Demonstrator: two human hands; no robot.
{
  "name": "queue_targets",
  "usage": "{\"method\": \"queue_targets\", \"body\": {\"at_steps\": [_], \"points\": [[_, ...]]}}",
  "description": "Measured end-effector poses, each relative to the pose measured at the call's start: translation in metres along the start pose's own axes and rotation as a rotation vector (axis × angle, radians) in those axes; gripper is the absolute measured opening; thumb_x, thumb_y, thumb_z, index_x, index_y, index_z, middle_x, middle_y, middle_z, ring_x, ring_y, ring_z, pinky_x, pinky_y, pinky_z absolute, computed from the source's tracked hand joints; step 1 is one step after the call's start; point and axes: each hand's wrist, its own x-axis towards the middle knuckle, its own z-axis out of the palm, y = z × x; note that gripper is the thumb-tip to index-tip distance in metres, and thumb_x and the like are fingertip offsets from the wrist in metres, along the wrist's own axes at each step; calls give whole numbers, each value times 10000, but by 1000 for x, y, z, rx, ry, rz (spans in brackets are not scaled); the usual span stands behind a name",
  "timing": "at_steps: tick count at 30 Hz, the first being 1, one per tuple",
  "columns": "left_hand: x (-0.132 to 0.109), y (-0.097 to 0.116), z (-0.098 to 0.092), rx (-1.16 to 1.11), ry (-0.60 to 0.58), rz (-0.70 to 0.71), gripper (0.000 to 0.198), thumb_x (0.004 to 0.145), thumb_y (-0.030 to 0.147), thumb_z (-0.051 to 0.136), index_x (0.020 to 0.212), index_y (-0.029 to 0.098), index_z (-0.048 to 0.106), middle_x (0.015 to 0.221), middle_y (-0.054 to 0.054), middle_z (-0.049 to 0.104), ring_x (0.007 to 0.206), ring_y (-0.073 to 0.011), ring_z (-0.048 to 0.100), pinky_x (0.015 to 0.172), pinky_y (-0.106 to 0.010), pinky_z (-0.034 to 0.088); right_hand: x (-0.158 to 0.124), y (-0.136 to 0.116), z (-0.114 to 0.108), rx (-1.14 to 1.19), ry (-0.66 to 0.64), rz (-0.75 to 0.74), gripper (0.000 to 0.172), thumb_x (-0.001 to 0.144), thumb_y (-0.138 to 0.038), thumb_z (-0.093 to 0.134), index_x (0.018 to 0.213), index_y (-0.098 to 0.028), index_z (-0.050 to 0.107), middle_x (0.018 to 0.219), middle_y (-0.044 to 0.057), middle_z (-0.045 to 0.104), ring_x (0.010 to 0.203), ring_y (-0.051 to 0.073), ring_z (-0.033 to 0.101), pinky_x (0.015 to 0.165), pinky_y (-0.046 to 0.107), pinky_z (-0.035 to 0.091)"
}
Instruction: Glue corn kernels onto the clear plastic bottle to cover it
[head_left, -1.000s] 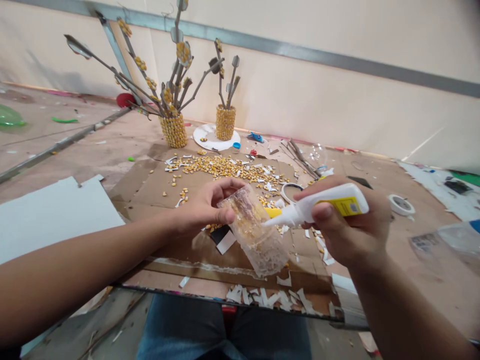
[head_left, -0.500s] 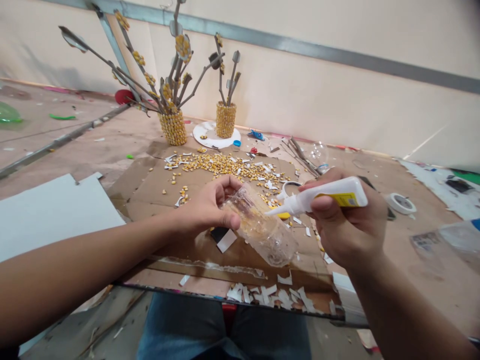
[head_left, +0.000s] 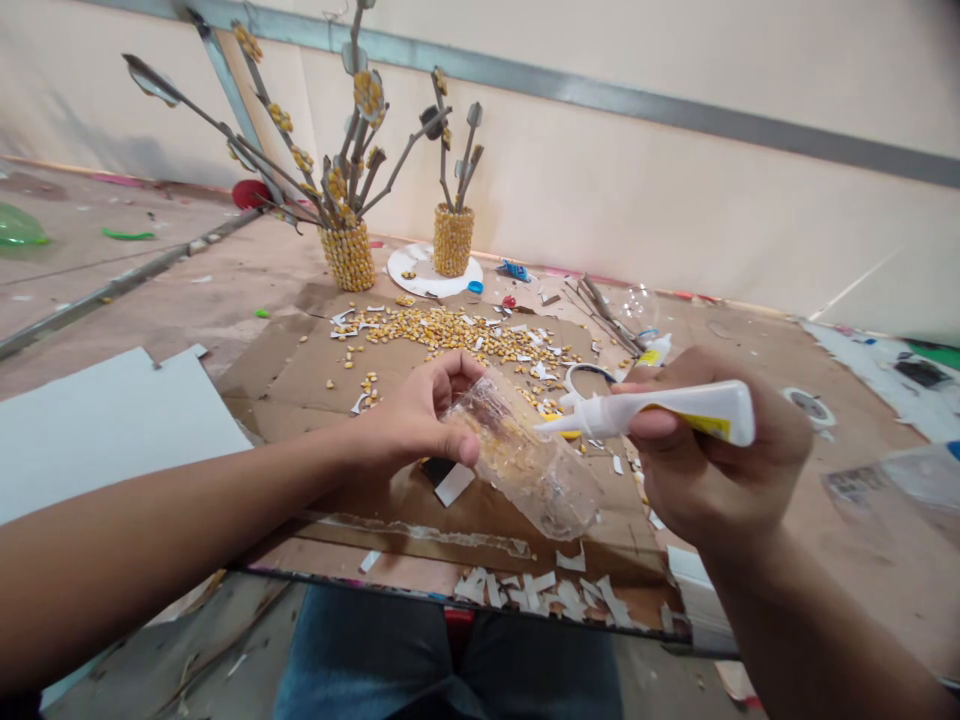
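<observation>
Both hands work over the cardboard sheet (head_left: 300, 375): left hand (head_left: 409, 420) grasps a clear plastic cup (head_left: 529, 465) tilted on its side, right hand (head_left: 712, 460) squeezes a white glue bottle (head_left: 675, 410), nozzle touching it. Farther off lie scattered corn kernels (head_left: 450, 335).

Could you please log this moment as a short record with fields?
Left hand: grips clear cup, tilted above the cardboard
Right hand: grips glue bottle, nozzle pointing at the cup's side
Behind the hands: corn kernels spread on the cardboard
Far side: left vase and right vase, both kernel-covered and holding sticks; right vase on white plate
Near edge: paper scraps
Right side: tape roll
</observation>
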Motion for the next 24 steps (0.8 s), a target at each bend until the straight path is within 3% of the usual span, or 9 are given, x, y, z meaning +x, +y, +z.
{"method": "queue_targets", "body": {"at_steps": [2,5,8,11,14,20,24], "points": [[0,0,0,-2,-9,4,817,456,484,1087,1041,174,608,1023,-72,752,937,-211,730,815,-292,560,0,1,1,36,6,-29,142,980,-372,780,879,-280,739,725,-1,662,612,169,598,573,362,510],[0,0,-1,-3,-13,20,804,494,479,1080,1083,173,627,1078,-92,755,956,-215,732,834,-297,568,-2,5,3,58,117,-105,110,958,-362,808,890,-295,752,767,4,687,667,181,628,625,369,512],[1,0,-3,7,-38,44,781,574,496,1051,1174,165,677,1153,-118,754,993,-222,729,866,-303,571,-1,10,1,76,170,-65,124,941,-402,820,909,-293,770,809,25,704,645,186,609,568,362,460],[2,-1,-5,5,-62,61,750,654,494,1016,1262,170,717,1174,-122,760,1046,-233,726,896,-301,574,2,15,-3,207,23,42,192,943,-463,805,978,-275,785,734,24,669,545,166,544,470,341,385],[1,-1,-4,-17,-55,69,719,710,494,982,1313,186,739,1204,-127,767,1082,-247,733,898,-292,580,5,22,-8,360,-137,109,178,955,-425,801,1062,-285,779,695,9,671,535,166,559,451,323,389],[-2,0,-2,-61,-62,77,676,761,490,950,1332,184,758,1153,-128,795,1057,-248,752,915,-293,579,6,29,-14,396,-248,78,226,929,-399,836,1098,-254,799,850,52,721,660,180,638,506,321,438],[-1,-1,-5,-75,-56,88,690,749,490,959,1339,193,758,1171,-130,793,1057,-249,753,905,-288,578,7,26,-16,399,-330,59,238,927,-370,843,1118,-235,801,830,33,733,622,148,623,504,297,435]]}}
